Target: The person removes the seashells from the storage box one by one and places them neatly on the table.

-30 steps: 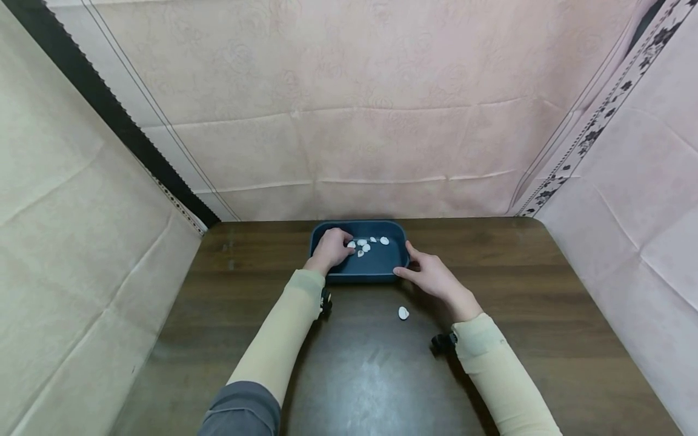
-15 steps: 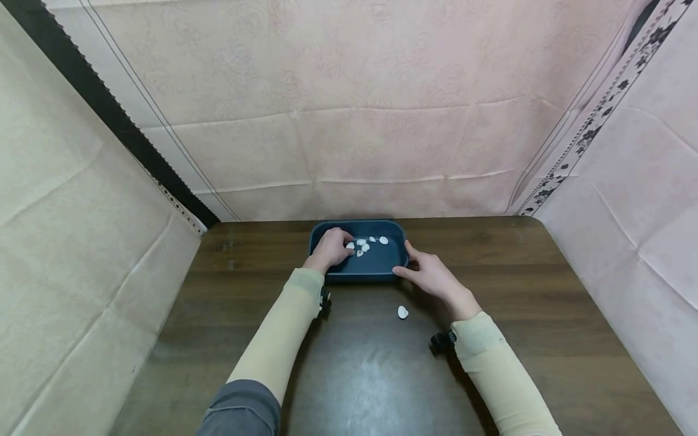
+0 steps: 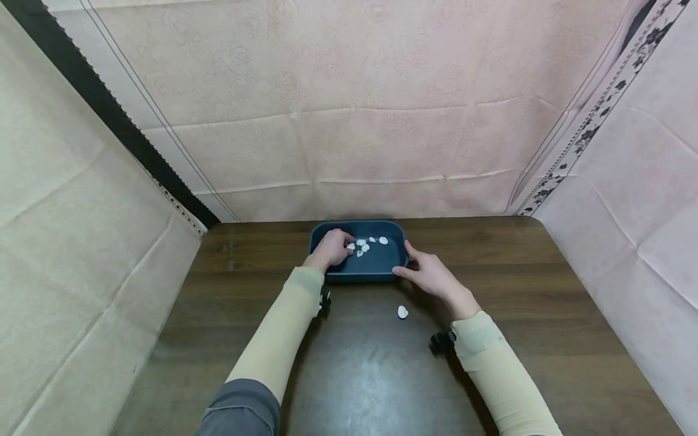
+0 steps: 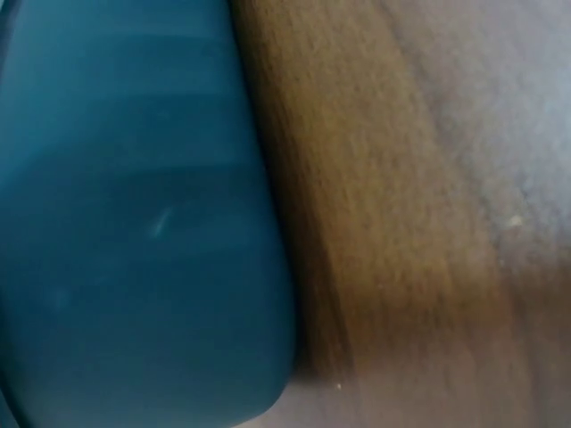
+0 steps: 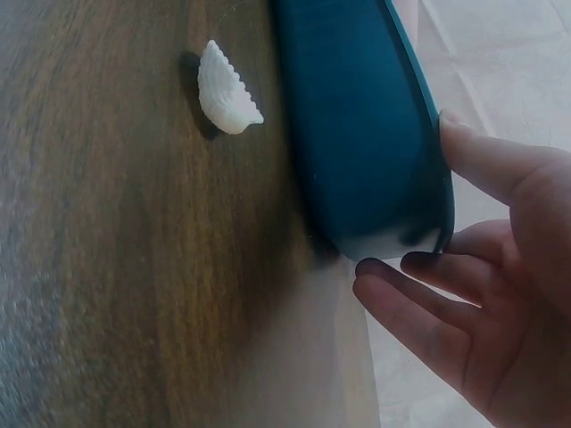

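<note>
A shallow, dark blue tray [image 3: 376,266] with rounded corners sits at the far edge of a brown wooden table [image 3: 262,315], against a pale cloth [image 3: 349,145]. Inside it, several small white shells [image 3: 361,242] lie loosely scattered, mostly toward the middle and back; the near right part of its floor is bare. One more shell [image 3: 402,312], ridged and white, lies outside on the table, just in front of the tray's right half. The person's left hand [image 3: 331,249] reaches over the tray's left end, its fingers bent down beside the shells; from here I cannot tell whether they pinch one. The right hand [image 3: 433,275] holds the tray's near right corner, thumb at the rim, fingers spread against the end.
</note>
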Demonstrator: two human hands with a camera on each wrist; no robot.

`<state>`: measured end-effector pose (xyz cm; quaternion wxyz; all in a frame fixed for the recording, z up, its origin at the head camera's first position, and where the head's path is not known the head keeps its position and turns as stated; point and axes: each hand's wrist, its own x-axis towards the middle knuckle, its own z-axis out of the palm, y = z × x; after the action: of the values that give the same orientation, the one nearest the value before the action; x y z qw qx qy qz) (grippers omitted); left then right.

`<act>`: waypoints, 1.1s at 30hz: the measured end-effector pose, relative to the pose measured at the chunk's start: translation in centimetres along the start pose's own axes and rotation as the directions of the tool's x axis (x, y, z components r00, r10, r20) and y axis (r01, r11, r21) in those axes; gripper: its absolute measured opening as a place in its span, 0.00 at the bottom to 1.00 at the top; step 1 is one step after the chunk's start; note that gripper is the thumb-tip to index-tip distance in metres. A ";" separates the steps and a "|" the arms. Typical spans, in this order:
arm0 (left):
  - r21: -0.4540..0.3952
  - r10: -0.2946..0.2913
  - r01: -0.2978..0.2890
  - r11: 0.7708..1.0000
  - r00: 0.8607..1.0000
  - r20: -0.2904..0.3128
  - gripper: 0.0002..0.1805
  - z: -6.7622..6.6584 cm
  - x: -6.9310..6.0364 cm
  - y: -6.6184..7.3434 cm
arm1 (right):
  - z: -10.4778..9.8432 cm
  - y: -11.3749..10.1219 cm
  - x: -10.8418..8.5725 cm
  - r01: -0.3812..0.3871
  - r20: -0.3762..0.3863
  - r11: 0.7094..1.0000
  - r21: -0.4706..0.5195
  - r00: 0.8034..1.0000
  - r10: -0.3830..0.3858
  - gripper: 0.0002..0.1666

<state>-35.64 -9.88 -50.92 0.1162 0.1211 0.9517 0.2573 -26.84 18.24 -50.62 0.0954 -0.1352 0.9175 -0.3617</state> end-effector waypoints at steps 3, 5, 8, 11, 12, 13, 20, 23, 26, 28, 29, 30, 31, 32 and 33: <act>0.012 0.000 -0.001 1.000 1.000 0.004 0.19 0.0 0.0 0.1 | 0.0 0.0 0.0 -0.003 -0.002 1.000 -0.002 1.000 0.003 0.55; 0.018 -0.001 0.001 1.000 1.000 0.004 0.18 0.0 0.0 0.0 | 0.0 -0.1 -0.1 -0.004 -0.006 1.000 0.003 1.000 0.004 0.54; 0.024 0.000 0.000 1.000 1.000 0.002 0.18 0.0 -0.1 0.0 | 0.1 -0.2 -0.1 0.000 -0.009 1.000 0.007 1.000 0.000 0.54; 0.027 -0.002 0.002 1.000 1.000 -0.005 0.17 0.0 -0.1 -0.1 | 0.1 -0.2 -0.2 0.009 -0.008 1.000 -0.001 1.000 -0.009 0.55; 0.028 -0.002 0.002 1.000 1.000 -0.010 0.17 0.0 -0.1 -0.1 | 0.1 -0.2 -0.2 0.012 -0.006 1.000 -0.004 1.000 -0.012 0.55; 0.027 0.001 0.000 1.000 1.000 -0.018 0.16 0.0 -0.2 -0.1 | 0.1 -0.2 -0.2 0.014 -0.006 1.000 -0.005 1.000 -0.014 0.55; -0.051 0.058 -0.064 0.997 0.991 -0.118 0.13 -0.5 -0.6 -0.2 | -0.2 -0.4 -0.3 0.009 -0.009 1.000 -0.002 1.000 -0.010 0.55; -0.080 0.103 -0.118 0.990 0.981 -0.161 0.15 -0.9 -1.3 0.0 | -0.4 -0.5 -0.3 0.006 -0.009 1.000 -0.002 1.000 -0.006 0.54; -0.097 0.144 -0.166 0.981 0.970 -0.197 0.17 -1.3 -2.3 0.4 | -0.5 -0.5 -0.2 0.007 -0.010 1.000 -0.010 1.000 -0.007 0.54; -0.104 0.172 -0.198 0.975 0.961 -0.216 0.17 -1.6 -3.2 0.7 | -0.5 -0.5 -0.2 0.009 -0.008 1.000 -0.017 1.000 -0.009 0.55; -0.108 0.184 -0.212 0.971 0.956 -0.228 0.17 -1.7 -3.7 0.9 | -0.4 -0.4 -0.2 0.009 -0.008 1.000 -0.019 1.000 -0.009 0.55; -0.113 0.195 -0.227 0.967 0.951 -0.240 0.17 -1.8 -4.1 1.0 | -0.4 -0.4 -0.2 0.009 -0.008 1.000 -0.018 1.000 -0.009 0.55; -0.119 0.205 -0.241 0.963 0.946 -0.250 0.17 -1.8 -4.6 1.1 | -0.4 -0.4 -0.2 0.008 -0.006 1.000 -0.017 1.000 -0.008 0.55; -0.126 0.214 -0.253 0.959 0.942 -0.260 0.17 -1.8 -5.1 1.2 | -0.4 -0.4 -0.1 0.007 -0.006 1.000 -0.014 1.000 -0.007 0.55; -0.133 0.225 -0.268 0.954 0.936 -0.270 0.17 -1.7 -5.5 1.3 | -0.4 -0.4 -0.1 0.006 -0.006 1.000 -0.013 1.000 -0.006 0.55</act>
<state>-30.67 -11.22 -47.94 -0.0291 0.1959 0.9107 0.3625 -26.77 18.25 -50.01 0.0908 -0.1378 0.9197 -0.3562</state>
